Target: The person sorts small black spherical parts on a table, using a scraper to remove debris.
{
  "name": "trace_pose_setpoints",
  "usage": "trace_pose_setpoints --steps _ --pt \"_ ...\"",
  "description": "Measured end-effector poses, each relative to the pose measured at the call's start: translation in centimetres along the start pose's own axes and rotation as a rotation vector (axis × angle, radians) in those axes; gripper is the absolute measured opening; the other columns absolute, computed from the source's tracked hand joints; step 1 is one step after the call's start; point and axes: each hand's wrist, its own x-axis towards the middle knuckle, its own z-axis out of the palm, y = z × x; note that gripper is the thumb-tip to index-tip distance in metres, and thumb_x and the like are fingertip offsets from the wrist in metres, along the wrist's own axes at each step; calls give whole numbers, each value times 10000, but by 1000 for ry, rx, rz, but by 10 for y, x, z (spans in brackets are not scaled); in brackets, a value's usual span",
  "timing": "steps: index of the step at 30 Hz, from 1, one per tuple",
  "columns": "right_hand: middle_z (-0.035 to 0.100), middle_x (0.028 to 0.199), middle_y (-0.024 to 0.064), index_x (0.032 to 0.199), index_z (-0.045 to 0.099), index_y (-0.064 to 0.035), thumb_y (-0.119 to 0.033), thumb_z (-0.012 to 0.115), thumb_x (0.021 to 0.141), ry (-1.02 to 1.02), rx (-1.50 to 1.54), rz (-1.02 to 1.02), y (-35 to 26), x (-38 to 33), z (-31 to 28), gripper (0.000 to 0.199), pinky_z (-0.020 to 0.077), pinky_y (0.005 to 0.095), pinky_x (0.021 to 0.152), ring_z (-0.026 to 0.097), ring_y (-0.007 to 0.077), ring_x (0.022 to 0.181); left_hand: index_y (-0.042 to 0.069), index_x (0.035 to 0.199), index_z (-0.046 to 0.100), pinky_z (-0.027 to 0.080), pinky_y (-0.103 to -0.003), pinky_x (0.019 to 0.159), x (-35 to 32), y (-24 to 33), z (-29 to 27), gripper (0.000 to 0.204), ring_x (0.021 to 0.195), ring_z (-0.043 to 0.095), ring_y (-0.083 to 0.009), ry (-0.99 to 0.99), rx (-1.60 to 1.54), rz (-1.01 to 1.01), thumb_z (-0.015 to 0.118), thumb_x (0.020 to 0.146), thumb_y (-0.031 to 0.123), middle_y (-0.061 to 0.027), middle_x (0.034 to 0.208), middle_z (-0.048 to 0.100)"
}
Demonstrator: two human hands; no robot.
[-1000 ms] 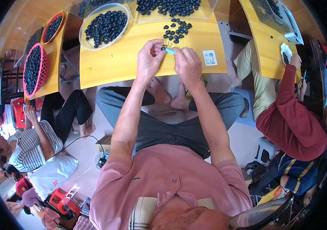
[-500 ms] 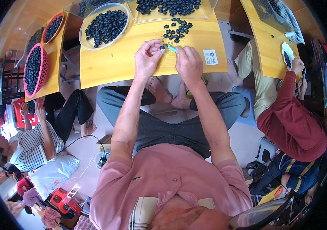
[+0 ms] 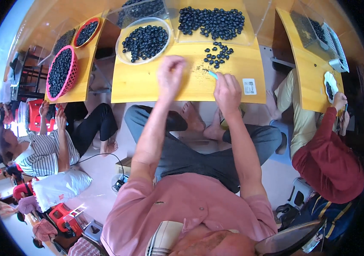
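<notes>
My right hand [image 3: 228, 90] grips a small tool with a turquoise handle [image 3: 212, 74], its tip over brown crumbs on the yellow table [image 3: 152, 83]. The tip is too small to make out. Smeared by motion, my left hand [image 3: 171, 76] is over the table just below a clear round bowl [image 3: 119, 49] of dark round beads [image 3: 145, 42], which look like blueberries. What its fingers hold, if anything, does not show. A loose group of the same beads [image 3: 219, 55] lies just beyond the tool. Behind it, more fill a clear tray [image 3: 250, 41].
A white label [image 3: 249, 86] is on the table's right side. At the left table, a person in stripes [image 3: 47, 149] sits near a pink basket [image 3: 74, 72] and a red bowl [image 3: 98, 24]. On the right, a person in maroon [image 3: 331, 158] works by a white dish [image 3: 329, 77].
My left hand has moved away from the tool, leftward toward the bowl; the bead it held at the tool no longer shows. The view has shifted, and my right hand still holds the tool.
</notes>
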Motion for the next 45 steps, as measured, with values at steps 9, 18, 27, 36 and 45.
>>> trace_pose_setpoints --steps 9,18,27,36,45 --pt "614 853 80 1000 753 -70 -44 738 811 -32 89 -40 1 6 2 191 550 432 759 657 289 852 62 1211 746 613 -366 828 100 14 -44 304 942 742 -307 -98 516 257 773 908 49 -166 1117 737" --pt "624 821 78 926 760 -59 -77 706 817 -28 105 -89 -3 8 0 122 558 425 758 654 280 810 28 1081 777 588 -462 909 65 41 63 177 1009 727 -380 -780 380 309 726 913 49 -182 1056 735" --pt "622 829 81 941 759 -56 -75 705 827 -45 91 -83 -4 8 0 128 553 427 756 653 281 822 25 1110 778 594 -455 918 66 28 71 257 1006 730 -372 -850 493 368 753 855 44 -193 1038 745" --pt "629 834 73 967 764 -62 -73 700 836 -28 78 -73 0 6 1 146 563 419 762 665 273 831 -54 1136 756 595 -271 812 42 24 23 200 878 728 -123 -325 -148 -382 733 957 31 -34 990 734" --pt "622 831 69 972 759 -70 -75 702 845 -36 61 -48 -3 7 0 139 560 412 773 663 270 838 -42 1192 722 570 -233 800 2 15 19 235 852 686 -90 -83 -443 -674 749 960 -14 -40 996 711"
